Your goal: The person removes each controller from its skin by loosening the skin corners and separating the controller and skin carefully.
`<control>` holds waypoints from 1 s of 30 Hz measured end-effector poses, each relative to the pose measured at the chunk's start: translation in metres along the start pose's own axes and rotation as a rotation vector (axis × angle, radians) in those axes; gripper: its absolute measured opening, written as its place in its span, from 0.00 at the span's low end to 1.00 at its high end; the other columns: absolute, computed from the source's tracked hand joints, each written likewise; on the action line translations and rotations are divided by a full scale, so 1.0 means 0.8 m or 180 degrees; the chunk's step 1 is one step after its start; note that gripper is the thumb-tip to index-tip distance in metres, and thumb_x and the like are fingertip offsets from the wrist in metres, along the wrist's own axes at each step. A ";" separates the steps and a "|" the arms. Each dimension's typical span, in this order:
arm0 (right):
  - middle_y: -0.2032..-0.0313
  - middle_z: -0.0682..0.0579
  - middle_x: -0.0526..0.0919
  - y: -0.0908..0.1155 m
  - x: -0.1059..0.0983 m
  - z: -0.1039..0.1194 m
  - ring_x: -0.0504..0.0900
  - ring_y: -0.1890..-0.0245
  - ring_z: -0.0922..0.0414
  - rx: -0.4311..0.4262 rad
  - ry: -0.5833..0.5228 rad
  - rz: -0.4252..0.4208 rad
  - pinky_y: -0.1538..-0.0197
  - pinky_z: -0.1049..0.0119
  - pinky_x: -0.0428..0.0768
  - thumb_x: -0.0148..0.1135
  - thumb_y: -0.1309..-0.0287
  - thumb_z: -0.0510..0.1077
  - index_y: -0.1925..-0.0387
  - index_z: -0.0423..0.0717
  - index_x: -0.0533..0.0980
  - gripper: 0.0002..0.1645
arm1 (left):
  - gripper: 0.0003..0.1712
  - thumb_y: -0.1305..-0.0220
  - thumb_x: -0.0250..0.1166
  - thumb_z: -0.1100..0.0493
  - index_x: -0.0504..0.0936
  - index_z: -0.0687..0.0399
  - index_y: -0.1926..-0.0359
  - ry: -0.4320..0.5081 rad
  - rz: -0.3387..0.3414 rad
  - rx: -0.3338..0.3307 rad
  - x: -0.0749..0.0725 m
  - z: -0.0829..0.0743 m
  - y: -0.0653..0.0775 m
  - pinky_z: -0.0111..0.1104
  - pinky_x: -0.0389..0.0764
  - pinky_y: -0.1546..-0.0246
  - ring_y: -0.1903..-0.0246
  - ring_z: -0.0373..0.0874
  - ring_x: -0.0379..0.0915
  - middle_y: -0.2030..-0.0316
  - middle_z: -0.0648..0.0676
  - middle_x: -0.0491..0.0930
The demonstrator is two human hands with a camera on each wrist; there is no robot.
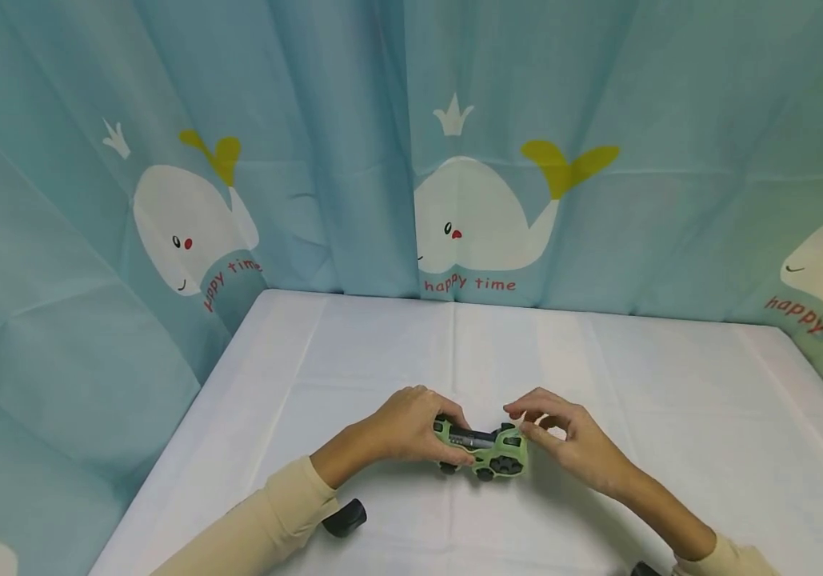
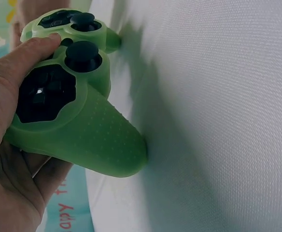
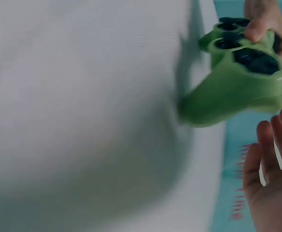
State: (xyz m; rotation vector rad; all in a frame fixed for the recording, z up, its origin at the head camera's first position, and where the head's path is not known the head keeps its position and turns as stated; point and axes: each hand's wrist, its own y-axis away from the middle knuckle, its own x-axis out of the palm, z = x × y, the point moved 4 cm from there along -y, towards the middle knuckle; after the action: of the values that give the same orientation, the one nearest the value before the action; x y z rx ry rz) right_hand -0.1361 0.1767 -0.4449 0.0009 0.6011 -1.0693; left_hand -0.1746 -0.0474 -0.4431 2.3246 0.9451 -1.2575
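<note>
The game controller (image 1: 479,442), in a green rubbery cover (image 2: 95,137) with fine raised dots along the grip, is held in front of me above the middle of the near part of the table, its face toward me. Its 2 black thumbsticks (image 2: 83,52) and 2 dark button clusters (image 2: 47,94) show through the cover. My left hand (image 1: 418,424) grips the end on my left: thumb across the face beside the nearer stick, the other fingers curled behind. My right hand (image 1: 569,436) is just beside the opposite end, fingers loosely bent and thumb apart from the index tip; I cannot tell whether they touch the cover. The lower grip ends reach close to the white tablecloth (image 1: 641,384), contact unclear, with a soft shadow beside them. Beige sleeves (image 1: 267,512) cover my 2 forearms, and a black rounded piece (image 1: 345,518) shows by my left cuff. Beyond the table hangs a blue curtain (image 1: 353,80), printed with white whales (image 1: 483,216), yellow tails and red "happy time" lettering (image 1: 470,284).
</note>
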 end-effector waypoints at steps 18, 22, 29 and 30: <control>0.49 0.61 0.77 0.018 0.010 0.038 0.77 0.50 0.61 -0.0935 0.1596 -0.0170 0.44 0.76 0.70 0.66 0.32 0.49 0.49 0.52 0.81 0.13 | 0.18 0.50 0.80 0.38 0.90 0.39 0.63 0.0100 0.0018 0.0006 0.001 0.002 0.002 0.25 0.71 0.74 0.74 0.28 0.72 0.72 0.30 0.80; 0.52 0.64 0.73 0.009 0.014 0.042 0.72 0.53 0.64 -0.0860 0.1904 -0.0007 0.51 0.70 0.72 0.70 0.42 0.43 0.45 0.52 0.82 0.22 | 0.17 0.49 0.79 0.38 0.90 0.40 0.63 0.0083 0.0035 0.0016 0.000 0.001 0.001 0.25 0.72 0.74 0.74 0.27 0.72 0.72 0.31 0.80; 0.56 0.61 0.70 -0.013 0.024 0.051 0.67 0.59 0.62 -0.0912 0.2377 0.0378 0.57 0.61 0.72 0.75 0.46 0.47 0.55 0.50 0.87 0.15 | 0.17 0.48 0.79 0.39 0.90 0.41 0.63 0.0104 0.0057 0.0018 -0.002 0.000 0.000 0.25 0.72 0.74 0.74 0.28 0.73 0.71 0.32 0.81; 0.56 0.60 0.71 -0.015 0.024 0.052 0.68 0.59 0.62 -0.0971 0.2411 0.0391 0.57 0.60 0.72 0.76 0.47 0.46 0.57 0.49 0.87 0.15 | 0.17 0.48 0.79 0.39 0.90 0.41 0.63 0.0116 0.0064 0.0008 -0.002 0.001 0.000 0.25 0.72 0.74 0.74 0.28 0.73 0.71 0.32 0.81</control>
State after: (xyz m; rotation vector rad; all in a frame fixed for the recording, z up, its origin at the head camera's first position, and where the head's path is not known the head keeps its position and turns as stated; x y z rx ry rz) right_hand -0.1202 0.1434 -0.4152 0.1814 1.4254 -0.8297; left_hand -0.1758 -0.0482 -0.4419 2.3604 0.9300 -1.2131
